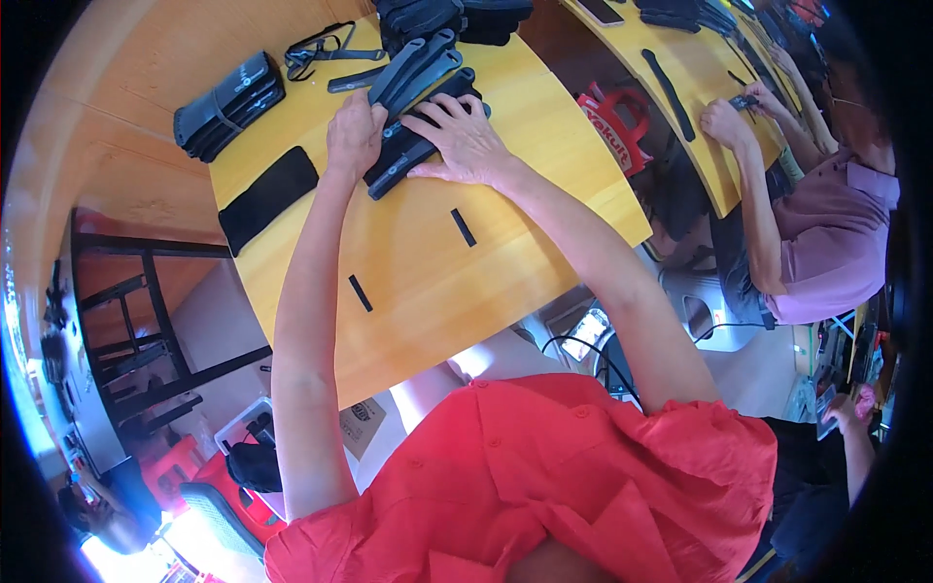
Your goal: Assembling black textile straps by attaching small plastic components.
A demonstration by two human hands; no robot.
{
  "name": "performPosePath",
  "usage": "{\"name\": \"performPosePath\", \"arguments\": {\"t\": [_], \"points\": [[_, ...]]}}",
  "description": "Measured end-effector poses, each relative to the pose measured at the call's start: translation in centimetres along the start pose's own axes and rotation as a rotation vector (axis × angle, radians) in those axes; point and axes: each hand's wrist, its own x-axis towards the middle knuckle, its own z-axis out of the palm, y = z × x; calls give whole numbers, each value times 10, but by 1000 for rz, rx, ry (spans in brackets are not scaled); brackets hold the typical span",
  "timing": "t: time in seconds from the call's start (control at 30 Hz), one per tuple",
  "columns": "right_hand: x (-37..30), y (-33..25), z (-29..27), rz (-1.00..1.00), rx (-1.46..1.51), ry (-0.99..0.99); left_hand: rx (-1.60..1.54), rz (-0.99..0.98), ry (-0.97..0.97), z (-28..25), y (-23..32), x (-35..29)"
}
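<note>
A pile of black padded straps (pixel 418 73) lies near the far side of the yellow table, several of them side by side with rounded ends. My left hand (pixel 354 138) is closed at the pile's left edge, its fingers curled around one of the straps. Across the pile's right side rests my right hand (pixel 459 144), fingers spread over the upper straps and thumb pointing left. Closer to me, two short black strips (pixel 361 292) (pixel 464 227) lie apart on the wood. A flat black cloth piece (pixel 269 199) sits left of my left forearm.
A banded bundle of black straps (pixel 228 105) and a thin looped black strap (pixel 330 53) lie at the far left of the table (pixel 408 340). More black goods (pixel 452 19) are stacked behind. At right, a co-worker (pixel 826 233) handles a small dark piece at another table.
</note>
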Motion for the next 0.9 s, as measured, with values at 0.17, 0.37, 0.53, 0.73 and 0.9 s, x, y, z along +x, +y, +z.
{"name": "performPosePath", "arguments": {"t": [0.17, 0.37, 0.53, 0.73, 0.9], "points": [[2, 2, 3, -5, -1, 15, -62, -70, -86, -18, -1, 9], [2, 1, 6, 20, 31, 19, 311, 14, -141, -59, 33, 7], [1, 7, 6, 122, 2, 40, 491, 33, -82, -73, 71, 0], [4, 17, -2, 140, 175, -1, 355, -37, -73, -56, 61, -14], [12, 33, -54, 459, 152, 52, 299, -81, -76, -42, 53, -23]]}}
